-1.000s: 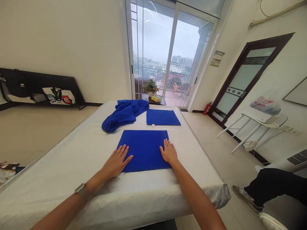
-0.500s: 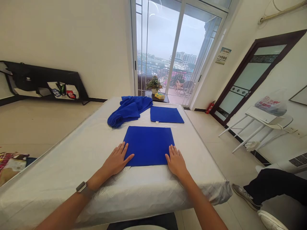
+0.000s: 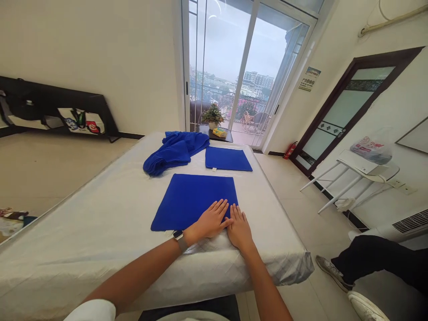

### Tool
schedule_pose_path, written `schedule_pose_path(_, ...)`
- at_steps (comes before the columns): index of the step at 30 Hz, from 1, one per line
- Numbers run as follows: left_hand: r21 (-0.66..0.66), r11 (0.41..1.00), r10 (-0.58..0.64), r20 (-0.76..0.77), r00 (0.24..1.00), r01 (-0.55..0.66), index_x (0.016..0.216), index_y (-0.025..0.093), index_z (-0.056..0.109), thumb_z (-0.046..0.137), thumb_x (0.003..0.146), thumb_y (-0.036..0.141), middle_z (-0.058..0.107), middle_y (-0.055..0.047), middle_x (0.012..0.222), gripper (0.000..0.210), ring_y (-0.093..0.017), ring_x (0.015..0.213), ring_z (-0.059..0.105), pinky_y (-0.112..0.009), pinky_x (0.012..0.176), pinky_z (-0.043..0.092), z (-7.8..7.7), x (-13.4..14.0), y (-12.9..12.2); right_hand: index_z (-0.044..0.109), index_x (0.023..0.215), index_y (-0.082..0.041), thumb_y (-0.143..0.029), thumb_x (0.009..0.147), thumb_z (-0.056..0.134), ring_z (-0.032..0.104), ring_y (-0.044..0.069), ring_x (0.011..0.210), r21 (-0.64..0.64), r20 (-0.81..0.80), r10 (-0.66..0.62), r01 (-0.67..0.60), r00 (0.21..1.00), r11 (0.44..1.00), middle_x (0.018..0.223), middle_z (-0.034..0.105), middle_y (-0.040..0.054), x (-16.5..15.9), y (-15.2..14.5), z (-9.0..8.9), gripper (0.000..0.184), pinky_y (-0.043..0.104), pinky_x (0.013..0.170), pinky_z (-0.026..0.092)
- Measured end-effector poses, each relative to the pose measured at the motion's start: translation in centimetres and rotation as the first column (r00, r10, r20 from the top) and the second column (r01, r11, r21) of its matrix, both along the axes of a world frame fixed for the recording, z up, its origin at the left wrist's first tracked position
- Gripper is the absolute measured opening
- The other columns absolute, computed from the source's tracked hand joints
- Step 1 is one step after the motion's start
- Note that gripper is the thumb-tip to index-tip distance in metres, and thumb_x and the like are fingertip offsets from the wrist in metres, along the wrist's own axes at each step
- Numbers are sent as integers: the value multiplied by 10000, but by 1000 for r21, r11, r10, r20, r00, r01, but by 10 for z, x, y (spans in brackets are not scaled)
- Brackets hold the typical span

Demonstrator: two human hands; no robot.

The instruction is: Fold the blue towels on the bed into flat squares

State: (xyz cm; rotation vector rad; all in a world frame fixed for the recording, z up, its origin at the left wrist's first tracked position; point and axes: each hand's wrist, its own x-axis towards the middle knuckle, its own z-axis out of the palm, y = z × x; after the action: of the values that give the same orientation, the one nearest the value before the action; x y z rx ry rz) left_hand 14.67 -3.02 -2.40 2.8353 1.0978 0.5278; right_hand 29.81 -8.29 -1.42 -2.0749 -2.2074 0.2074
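Observation:
A flat blue folded cloth (image 3: 190, 198) lies before me on the covered table (image 3: 120, 249). My left hand (image 3: 211, 220) rests palm down on its near right part, fingers stretched out. Beside it my right hand (image 3: 239, 227) lies flat on the cloth's right near corner, its fingers extended; the thumbs meet or nearly meet. A small white tag shows at the near edge by my left wrist. Farther back lie a second flat blue folded cloth (image 3: 228, 159) with a white tag and a loose heap of blue cloth (image 3: 177, 151).
Behind the table, a small dark stand holds a potted plant (image 3: 213, 115) and a yellow packet (image 3: 219, 132). To the right are a white chair (image 3: 364, 167) with a plastic bag (image 3: 372, 148) and a person's leg (image 3: 371, 258). A black rack (image 3: 83, 100) lies along the left wall.
My left hand has moved right across the cloth, from its left edge to beside my right hand. The right hand stays near the cloth's right edge. The view has shifted slightly.

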Motion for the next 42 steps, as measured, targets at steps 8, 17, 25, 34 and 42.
schedule_pose_path(8, -51, 997, 61, -61, 996, -64, 1572, 202, 220, 262, 1003, 604, 259, -86, 1622, 697, -233, 1512, 203, -437, 1230, 206, -15, -76, -10, 187, 1585, -119, -451, 1045, 177, 128, 201, 1526, 17, -29, -25, 26, 999, 1000, 1644, 153, 62, 0, 1, -5, 635, 415, 1237, 130)
schedule_pose_path(17, -8, 911, 412, -42, 910, -413, 1579, 216, 142, 287, 1013, 540, 233, -101, 1631, 668, -295, 1504, 221, -525, 1198, 277, -39, -183, -34, 152, 1587, -122, -496, 1045, 142, 96, 187, 1529, 11, -31, -21, 21, 999, 1000, 1649, 117, 48, 2, 2, -9, 659, 402, 1243, 110)
schedule_pose_path(25, -44, 895, 443, -11, 896, -443, 1574, 197, 203, 294, 999, 577, 273, -108, 1621, 695, -299, 1498, 247, -523, 1202, 277, -38, -175, -35, 141, 1591, -149, -507, 1040, 156, 99, 189, 1529, -24, 3, -24, 24, 1000, 999, 1652, 112, 42, 2, 2, -4, 657, 412, 1239, 131)
schedule_pose_path(34, -26, 896, 443, -5, 896, -443, 1567, 175, 244, 282, 990, 607, 281, -106, 1619, 722, -290, 1496, 256, -498, 1211, 267, -41, -175, -34, 235, 1574, -103, -508, 1034, 168, 172, 225, 1518, -52, 67, 61, -58, 996, 997, 1630, 222, 83, 5, 44, 20, 678, 436, 1228, 139)
schedule_pose_path(42, -90, 895, 433, -67, 899, -437, 1559, 131, 255, 263, 981, 640, 266, -129, 1617, 770, -293, 1500, 240, -502, 1203, 284, -38, -183, -32, 174, 1580, -66, -510, 1038, 131, 120, 213, 1527, -18, -26, -24, 24, 999, 1000, 1650, 152, 87, 0, 78, -1, 703, 398, 1234, 117)
